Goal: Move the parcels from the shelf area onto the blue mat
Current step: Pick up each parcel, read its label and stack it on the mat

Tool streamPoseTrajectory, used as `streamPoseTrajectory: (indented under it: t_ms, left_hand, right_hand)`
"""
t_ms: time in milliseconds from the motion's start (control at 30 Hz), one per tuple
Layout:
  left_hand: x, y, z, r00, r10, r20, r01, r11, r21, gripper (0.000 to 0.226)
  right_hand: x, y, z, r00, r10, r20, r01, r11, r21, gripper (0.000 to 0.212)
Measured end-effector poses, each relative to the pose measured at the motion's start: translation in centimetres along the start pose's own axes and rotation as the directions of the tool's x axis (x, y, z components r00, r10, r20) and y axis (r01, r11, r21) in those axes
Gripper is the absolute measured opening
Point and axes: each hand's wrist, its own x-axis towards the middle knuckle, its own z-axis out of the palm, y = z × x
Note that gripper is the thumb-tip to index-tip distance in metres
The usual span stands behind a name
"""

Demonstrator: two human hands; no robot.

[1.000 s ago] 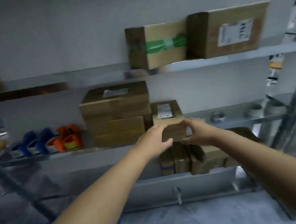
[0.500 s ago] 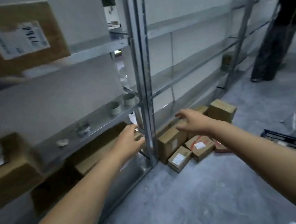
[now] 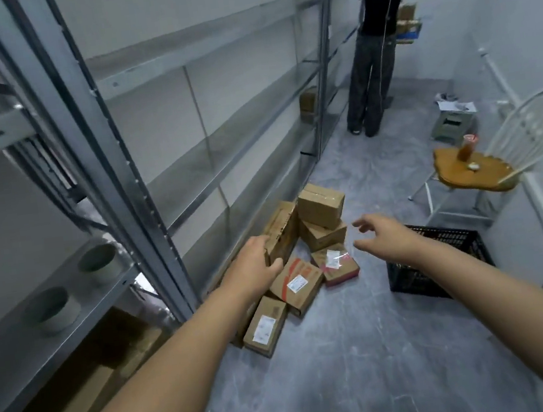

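Metal shelving (image 3: 114, 178) ran down the left side, with grey floor (image 3: 351, 351) beside it. No blue mat was in view.

The parcels (image 3: 305, 263) lay in a loose heap on the floor against the shelf foot, just left of a black crate (image 3: 458, 243). The top parcel (image 3: 321, 204) sat on another, an upright parcel (image 3: 282, 230) leaned beside them, and a film-wrapped small parcel (image 3: 336, 264) lay in front.

Left hand (image 3: 252, 270): fingers loosely curled and overlapping the upright parcel. I could not tell whether it was touching or gripping.
Right hand (image 3: 384, 234): fingers spread wide, holding nothing, poised above the heap.

Judgement: these are stiff corrugated cartons, small and probably light. The top parcel should be taken first, gripped across opposite side faces, since the heap may shift. The film-wrapped one is likely slippery and is better held by its edges.
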Motion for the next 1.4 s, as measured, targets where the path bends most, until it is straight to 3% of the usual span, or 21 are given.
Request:
streamPoseTrajectory:
  t_ms: [500, 733, 867, 1033, 1133, 1300, 1400]
  left_hand:
    - [27.7, 4.1, 10.3, 0.964, 0.082, 0.254, -0.077, 0.997, -0.032, 0.061]
    - [41.0, 5.6, 18.2, 0.956, -0.066, 0.287, 0.083, 0.995, -0.048, 0.059]
    - [47.3, 4.8, 23.5, 0.945, -0.217, 0.245, 0.243, 0.967, -0.082, 0.047]
    - [53.7, -1.7, 34.2, 0.897, -0.341, 0.28, 0.389, 0.911, -0.138, 0.034]
    - [56.6, -6.9, 41.8, 0.845, -0.407, 0.347, 0.481, 0.861, -0.163, 0.02]
    - [59.9, -17.2, 56.2, 0.74, -0.511, 0.438, 0.632, 0.751, -0.191, 0.027]
    - [61.6, -22.4, 64.8, 0.662, -0.581, 0.473, 0.732, 0.636, -0.244, 0.031]
  right_hand:
    - [20.8, 11.9, -5.1, 0.973, 0.232, -0.007, -0.232, 0.972, 0.028, 0.053]
    - [35.6, 20.6, -8.0, 0.962, 0.254, 0.101, -0.258, 0.966, 0.033, 0.052]
    - [44.7, 25.2, -7.8, 0.943, 0.277, 0.182, -0.284, 0.959, 0.011, 0.051]
    - [56.8, 33.6, -1.1, 0.932, 0.23, 0.28, -0.224, 0.973, -0.053, 0.049]
    - [62.6, 38.7, 6.3, 0.905, 0.279, 0.322, -0.293, 0.956, -0.005, 0.049]
    - [68.5, 48.4, 22.2, 0.825, 0.386, 0.413, -0.427, 0.904, 0.011, 0.055]
    - [70.9, 54.0, 31.3, 0.781, 0.433, 0.45, -0.494, 0.869, 0.019, 0.056]
